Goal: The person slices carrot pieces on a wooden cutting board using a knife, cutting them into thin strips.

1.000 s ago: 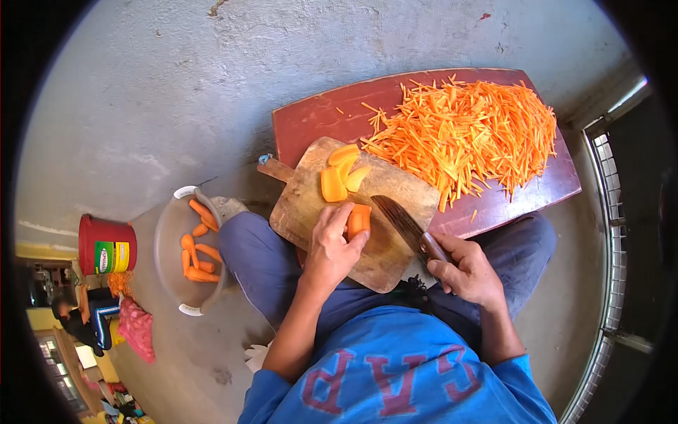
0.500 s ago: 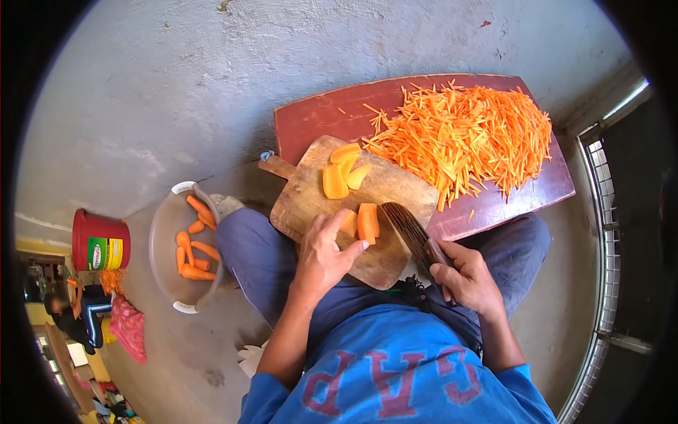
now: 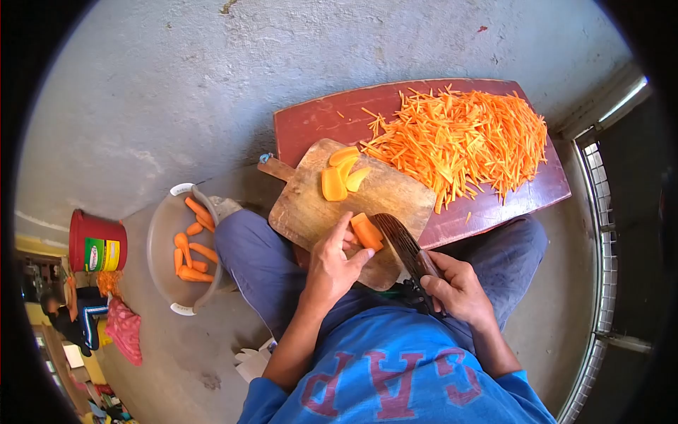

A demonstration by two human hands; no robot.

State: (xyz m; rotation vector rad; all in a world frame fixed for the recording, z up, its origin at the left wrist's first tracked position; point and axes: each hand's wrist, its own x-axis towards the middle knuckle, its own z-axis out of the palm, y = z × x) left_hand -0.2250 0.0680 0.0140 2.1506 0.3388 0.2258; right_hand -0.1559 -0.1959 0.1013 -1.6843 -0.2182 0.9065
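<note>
A wooden cutting board [image 3: 300, 205] with a handle rests across my lap. Near its front edge, my left hand [image 3: 332, 270] grips a cut carrot piece [image 3: 366, 232] between thumb and fingers; the fingertips are partly hidden. My right hand [image 3: 459, 288] is wrapped around the handle of a broad, dark-bladed knife [image 3: 400, 240]. The blade's tip end is right beside the carrot piece, and I cannot tell whether they touch. Several paler carrot slices [image 3: 335, 184] lie at the far side of the board.
A large heap of carrot strips [image 3: 466, 141] covers much of the red low table [image 3: 311, 120] against the wall. At left, a basin [image 3: 157, 265] holds several whole carrots [image 3: 194, 273]. Beyond it are a red bucket [image 3: 79, 240], a pink sack [image 3: 124, 332] and another person [image 3: 69, 321] sitting.
My left hand has moved slightly right and closed on the carrot piece, which is now tilted. My right hand and the knife have shifted a little left and the blade lies lower.
</note>
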